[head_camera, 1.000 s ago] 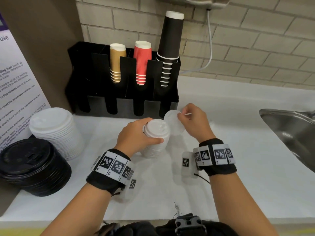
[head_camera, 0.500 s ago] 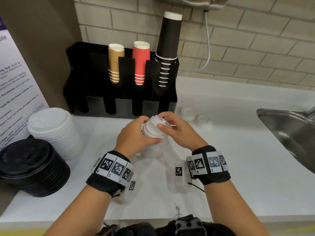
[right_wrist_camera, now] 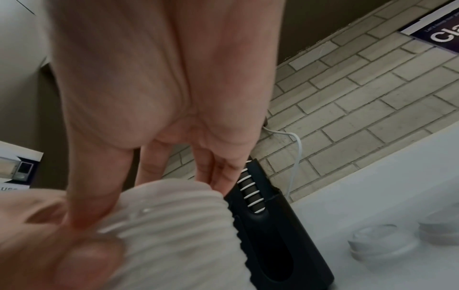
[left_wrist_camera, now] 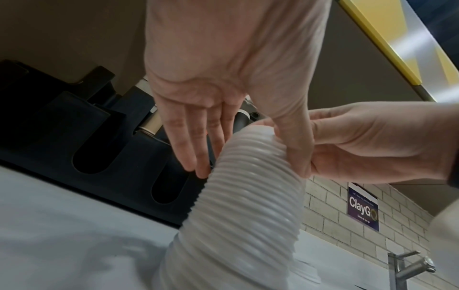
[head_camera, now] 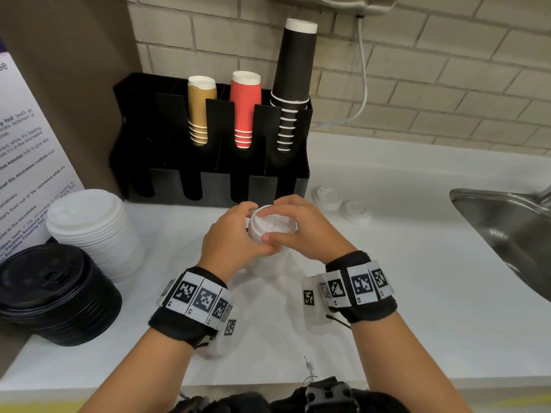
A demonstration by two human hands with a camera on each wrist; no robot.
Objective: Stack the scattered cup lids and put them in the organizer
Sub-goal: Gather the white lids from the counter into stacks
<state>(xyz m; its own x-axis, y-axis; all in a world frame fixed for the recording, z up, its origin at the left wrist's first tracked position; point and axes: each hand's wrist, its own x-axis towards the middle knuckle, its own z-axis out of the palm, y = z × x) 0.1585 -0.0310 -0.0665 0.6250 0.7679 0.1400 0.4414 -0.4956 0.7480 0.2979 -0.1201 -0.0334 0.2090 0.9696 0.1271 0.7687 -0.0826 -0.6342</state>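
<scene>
A tall stack of small white lids (head_camera: 269, 234) stands on the white counter in front of the black organizer (head_camera: 208, 180). My left hand (head_camera: 229, 236) grips the stack from the left, fingers behind it and thumb in front (left_wrist_camera: 298, 147). My right hand (head_camera: 307, 231) spans the top lid, thumb on the near rim and fingers on the far rim. In the right wrist view the thumb presses the ribbed side of the stack (right_wrist_camera: 178, 225). Two loose white lids (head_camera: 328, 198) (head_camera: 356, 212) lie to the right of the organizer.
The organizer holds gold, red and black cup stacks (head_camera: 244, 108); its left slots look dark. A stack of large white lids (head_camera: 89, 228) and a stack of black lids (head_camera: 53, 293) sit at the left. A steel sink (head_camera: 507, 228) lies at the right.
My right hand carried a single lid from beside the stack onto its top and now holds it there. The left hand kept its grip on the stack.
</scene>
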